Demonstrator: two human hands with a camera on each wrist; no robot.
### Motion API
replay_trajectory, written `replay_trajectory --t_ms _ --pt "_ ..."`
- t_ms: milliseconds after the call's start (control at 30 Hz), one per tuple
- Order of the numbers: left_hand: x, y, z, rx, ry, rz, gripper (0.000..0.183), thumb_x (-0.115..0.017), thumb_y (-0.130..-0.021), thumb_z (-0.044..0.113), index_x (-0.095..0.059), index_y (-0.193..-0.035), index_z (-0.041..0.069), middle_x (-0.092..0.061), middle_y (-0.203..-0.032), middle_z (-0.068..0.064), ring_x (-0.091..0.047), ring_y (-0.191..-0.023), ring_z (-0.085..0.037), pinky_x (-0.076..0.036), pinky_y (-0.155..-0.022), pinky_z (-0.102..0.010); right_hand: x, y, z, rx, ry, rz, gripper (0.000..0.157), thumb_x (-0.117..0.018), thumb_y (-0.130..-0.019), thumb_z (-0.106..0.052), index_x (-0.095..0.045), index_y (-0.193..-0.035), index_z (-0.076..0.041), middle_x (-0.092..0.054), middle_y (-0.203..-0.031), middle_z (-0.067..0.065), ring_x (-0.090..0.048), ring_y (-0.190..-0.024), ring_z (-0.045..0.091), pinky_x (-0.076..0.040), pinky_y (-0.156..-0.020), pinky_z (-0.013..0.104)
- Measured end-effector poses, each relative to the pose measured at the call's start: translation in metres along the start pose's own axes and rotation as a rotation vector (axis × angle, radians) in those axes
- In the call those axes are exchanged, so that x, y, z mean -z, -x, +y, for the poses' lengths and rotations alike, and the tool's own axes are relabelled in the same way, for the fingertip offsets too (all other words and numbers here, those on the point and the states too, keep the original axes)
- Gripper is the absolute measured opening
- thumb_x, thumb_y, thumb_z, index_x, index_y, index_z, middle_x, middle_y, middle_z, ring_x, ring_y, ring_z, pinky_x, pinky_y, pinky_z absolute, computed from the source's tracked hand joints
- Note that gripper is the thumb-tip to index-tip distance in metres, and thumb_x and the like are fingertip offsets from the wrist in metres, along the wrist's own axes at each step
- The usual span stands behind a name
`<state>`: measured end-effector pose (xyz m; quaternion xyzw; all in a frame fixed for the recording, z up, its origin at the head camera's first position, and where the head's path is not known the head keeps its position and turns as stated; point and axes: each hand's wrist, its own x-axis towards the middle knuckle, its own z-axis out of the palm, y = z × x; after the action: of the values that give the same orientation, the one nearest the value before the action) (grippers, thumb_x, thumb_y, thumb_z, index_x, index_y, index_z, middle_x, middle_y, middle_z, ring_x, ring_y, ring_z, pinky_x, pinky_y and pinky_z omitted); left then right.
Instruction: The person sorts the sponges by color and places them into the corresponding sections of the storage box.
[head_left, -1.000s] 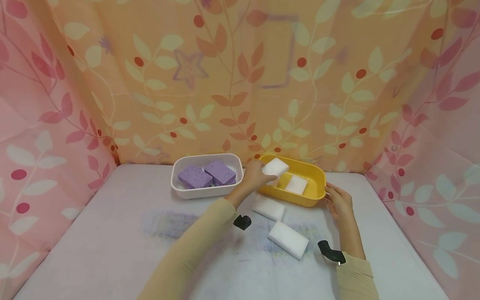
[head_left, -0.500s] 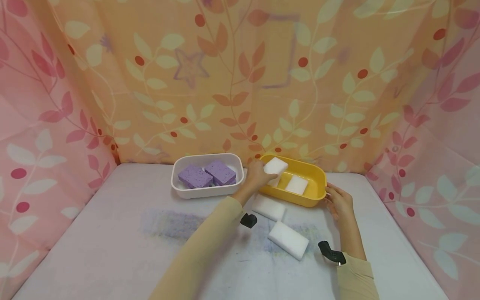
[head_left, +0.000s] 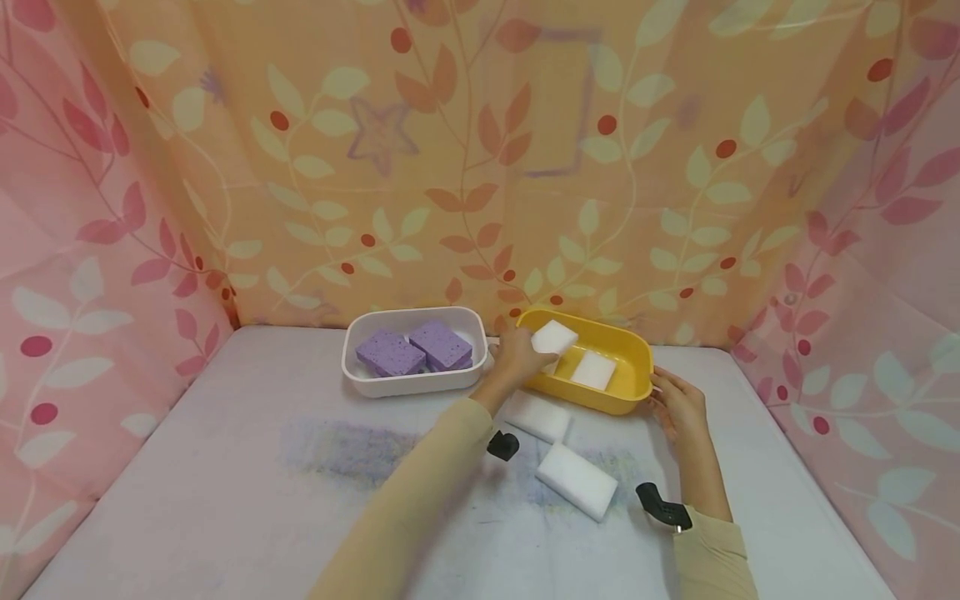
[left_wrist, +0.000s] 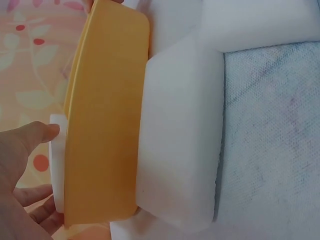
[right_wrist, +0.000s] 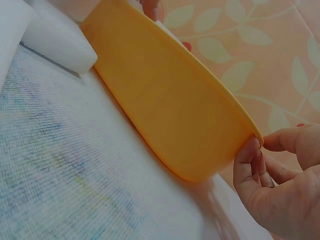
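My left hand (head_left: 517, 358) grips a white sponge (head_left: 555, 337) at the left end of a yellow plastic tub (head_left: 581, 392). In the left wrist view, the thumb lies on the near face of this sponge (left_wrist: 58, 165), which shows above the tub's rim; its lower part is hidden. Another white sponge (head_left: 593, 370) lies flat inside the tub. At the tub's right end, my right hand (head_left: 681, 404) pinches the rim between thumb and fingers, as the right wrist view shows. Two more white sponges, one (head_left: 538, 418) near the tub and one (head_left: 577, 481) closer to me, lie on the table.
Left of the yellow tub stands a white tub (head_left: 412, 385) with several purple sponges (head_left: 441, 343) stacked in it. The pale table cover (head_left: 225, 467) has bluish smudges. Patterned curtains (head_left: 375, 208) close off the back and both sides.
My left hand has shifted slightly right with the white sponge, which dipped a little lower at the tub's left end. The right hand and the other sponges have stayed in place.
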<state>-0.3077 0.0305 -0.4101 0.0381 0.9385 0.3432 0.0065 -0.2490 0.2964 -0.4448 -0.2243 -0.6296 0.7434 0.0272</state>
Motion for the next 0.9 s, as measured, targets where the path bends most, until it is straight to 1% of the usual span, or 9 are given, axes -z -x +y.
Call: replay_trajectory --t_ms 100,167,367,433,567,700,900 --pt "0.000 0.000 -0.001 -0.006 0.006 0.000 0.053 -0.082 -0.092 0.043 -0.068 -0.122 0.001 -0.065 -0.116 -0.012 -0.057 -0.125 -0.030 -0.031 -0.121 -0.067 0.000 -0.001 0.000 -0.001 -0.007 -0.003 0.057 -0.059 -0.108 -0.018 -0.042 -0.159 0.000 -0.063 -0.105 -0.009 -0.060 -0.086 0.005 -0.055 -0.074 0.012" --pt "0.000 0.001 -0.002 -0.008 0.011 0.001 0.054 -0.082 -0.092 0.044 -0.068 -0.122 0.001 -0.064 -0.119 -0.013 -0.056 -0.126 -0.031 -0.031 -0.122 -0.068 0.000 -0.001 0.000 0.000 -0.009 -0.004 0.056 -0.059 -0.108 -0.018 -0.042 -0.159 0.000 -0.063 -0.104 -0.009 -0.060 -0.086 0.005 -0.055 -0.074 0.012" --pt "0.001 0.004 -0.004 -0.029 0.025 0.007 0.061 -0.082 -0.092 0.044 -0.066 -0.131 -0.001 -0.059 -0.137 -0.017 -0.049 -0.139 -0.034 -0.029 -0.122 -0.070 -0.001 -0.002 0.001 0.007 -0.011 -0.011 0.057 -0.059 -0.108 -0.018 -0.042 -0.159 0.000 -0.064 -0.102 -0.009 -0.060 -0.084 0.005 -0.055 -0.075 0.012" --pt "0.002 0.006 -0.004 -0.034 0.026 0.010 0.062 -0.081 -0.092 0.043 -0.065 -0.134 -0.001 -0.058 -0.139 -0.017 -0.048 -0.140 -0.034 -0.030 -0.122 -0.068 -0.001 -0.002 0.001 0.003 -0.004 -0.013 0.057 -0.060 -0.108 -0.019 -0.042 -0.159 0.000 -0.063 -0.103 -0.009 -0.060 -0.085 0.005 -0.056 -0.075 0.012" --pt "0.004 0.010 -0.004 -0.040 0.038 0.022 0.064 -0.081 -0.092 0.043 -0.064 -0.136 0.000 -0.059 -0.140 -0.017 -0.049 -0.138 -0.033 -0.036 -0.117 -0.061 -0.002 -0.001 0.000 0.002 0.016 -0.012 0.058 -0.060 -0.108 -0.021 -0.042 -0.160 -0.001 -0.063 -0.105 -0.009 -0.060 -0.087 0.005 -0.056 -0.077 0.012" --pt "0.006 0.016 -0.004 -0.057 0.070 0.036 0.067 -0.082 -0.091 0.042 -0.063 -0.138 -0.001 -0.058 -0.141 -0.018 -0.052 -0.136 -0.035 -0.040 -0.112 -0.058 -0.002 0.001 -0.001 0.008 0.025 -0.005 0.057 -0.060 -0.108 -0.020 -0.043 -0.160 -0.001 -0.062 -0.106 -0.009 -0.060 -0.088 0.005 -0.055 -0.076 0.011" --pt "0.004 0.025 -0.009 -0.094 0.155 0.025 0.069 -0.083 -0.091 0.038 -0.061 -0.142 -0.003 -0.055 -0.143 -0.019 -0.051 -0.135 -0.037 -0.039 -0.114 -0.060 0.000 0.001 -0.002 0.005 0.022 -0.003 0.057 -0.059 -0.109 -0.019 -0.042 -0.160 -0.001 -0.062 -0.108 -0.010 -0.059 -0.090 0.005 -0.054 -0.075 0.011"
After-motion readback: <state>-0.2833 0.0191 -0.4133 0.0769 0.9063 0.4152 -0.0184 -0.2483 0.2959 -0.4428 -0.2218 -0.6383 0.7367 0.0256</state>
